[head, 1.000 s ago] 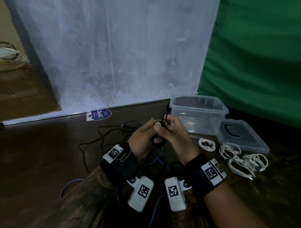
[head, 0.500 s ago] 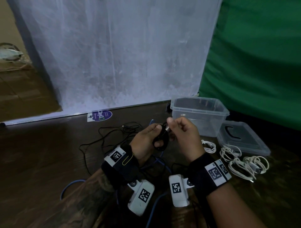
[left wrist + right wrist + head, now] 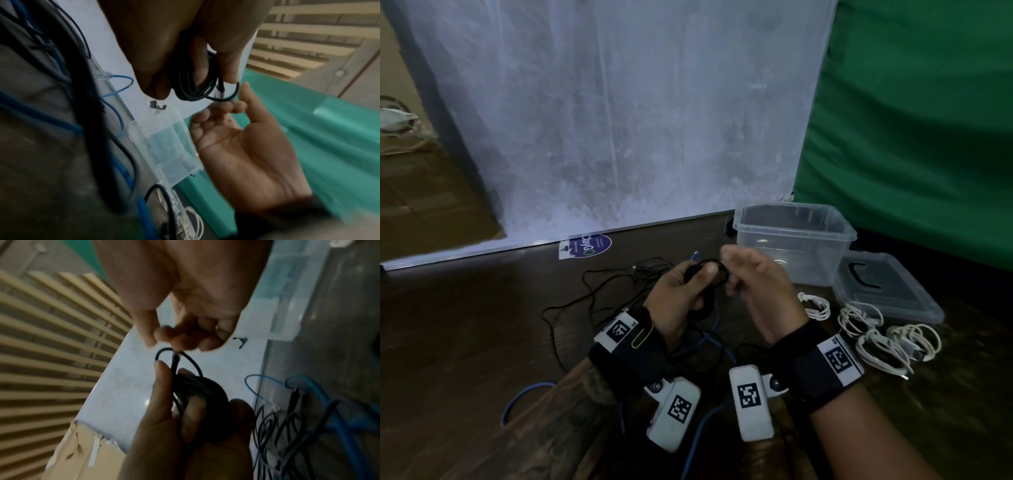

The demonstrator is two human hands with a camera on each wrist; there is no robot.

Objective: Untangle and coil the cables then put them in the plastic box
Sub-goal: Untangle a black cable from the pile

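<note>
Starting nearest the camera, a blue cable (image 3: pixel 700 425) is seen running across the dark wooden table (image 3: pixel 465 342) beneath the two forearms. Just beyond the wrists, a coiled black cable (image 3: pixel 705 291) is gripped in the left hand (image 3: pixel 681 294), with the thumb pressed over the coil and the fingers curled round it. The coil is held above the table, in front of the plastic box (image 3: pixel 794 246). Beside it the right hand (image 3: pixel 760 294) is raised, its fingers blurred in the head view; in the left wrist view the palm is shown open with the fingers only loosely bent, and the fingertips (image 3: pixel 236 105) are placed at the outermost loop of the coil. Whether that loop is actually pinched cannot be told; in the right wrist view the fingertips are bunched just above it.

To the right on the table, several white cables (image 3: pixel 887 339) are laid in small coils near a clear lid (image 3: pixel 887 291), which lies flat beside the box. To the left of the hands, thin black cables (image 3: pixel 599 291) are spread loose and tangled on the wood. Farther back, the box stands upright and open, with no cables visible in it. Behind it, a green cloth (image 3: pixel 911 120) is hung on the right and a white sheet (image 3: pixel 619 120) on the left.
</note>
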